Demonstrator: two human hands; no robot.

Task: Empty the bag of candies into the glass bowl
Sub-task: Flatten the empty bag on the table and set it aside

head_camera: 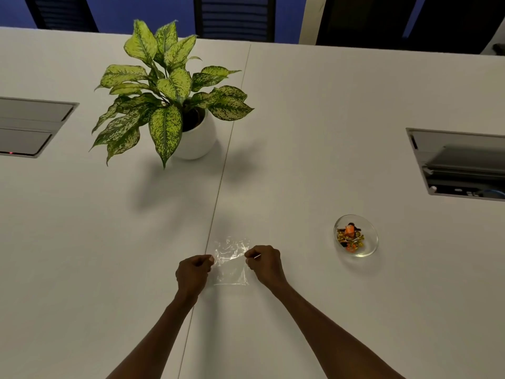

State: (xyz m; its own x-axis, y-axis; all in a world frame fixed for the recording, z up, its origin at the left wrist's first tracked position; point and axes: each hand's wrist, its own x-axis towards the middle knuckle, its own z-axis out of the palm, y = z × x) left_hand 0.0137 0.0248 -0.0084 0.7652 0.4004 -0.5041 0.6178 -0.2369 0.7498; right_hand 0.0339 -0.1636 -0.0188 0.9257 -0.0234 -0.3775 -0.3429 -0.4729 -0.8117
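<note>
Between both hands (194,272) (265,265) — empty bag (231,265), pinched taut

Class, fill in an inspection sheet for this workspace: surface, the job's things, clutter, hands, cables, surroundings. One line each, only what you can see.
Surface: white table with a seam down the middle.
Job's things: clear plastic bag, looking empty; glass bowl to its right holding wrapped candies.
Clutter: potted plant in a white pot.
Hands: left hand and right hand each pinch a side of the bag.
Cables: nothing clearly seen; two recessed hatches in the table.
Surroundings: dark chairs behind the far edge.
</note>
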